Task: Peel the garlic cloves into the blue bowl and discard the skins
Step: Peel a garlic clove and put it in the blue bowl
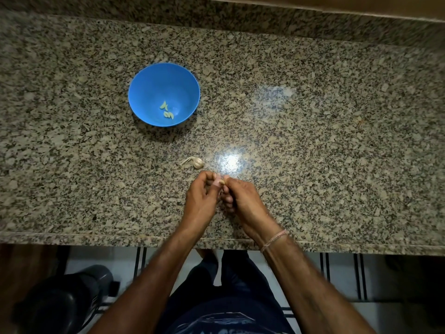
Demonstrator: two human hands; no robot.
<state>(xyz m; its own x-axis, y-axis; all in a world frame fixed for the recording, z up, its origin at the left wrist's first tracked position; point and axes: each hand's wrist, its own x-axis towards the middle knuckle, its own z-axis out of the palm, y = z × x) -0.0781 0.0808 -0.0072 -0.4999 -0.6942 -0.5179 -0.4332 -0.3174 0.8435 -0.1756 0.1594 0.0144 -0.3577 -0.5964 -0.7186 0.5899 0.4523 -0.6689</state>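
Fingers (206,176) of both hands are curled in tight, the left hand (201,198) and right hand (243,201) meeting above the granite counter (313,116) and pinching one small garlic clove (221,181) between their tips. Just beyond them a garlic bulb (196,162) lies on the stone. Farther back to the left sits the blue bowl (151,88), a few peeled cloves (167,110) in its bottom.

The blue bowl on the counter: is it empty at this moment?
No, a few peeled garlic cloves lie at the bottom of the blue bowl.
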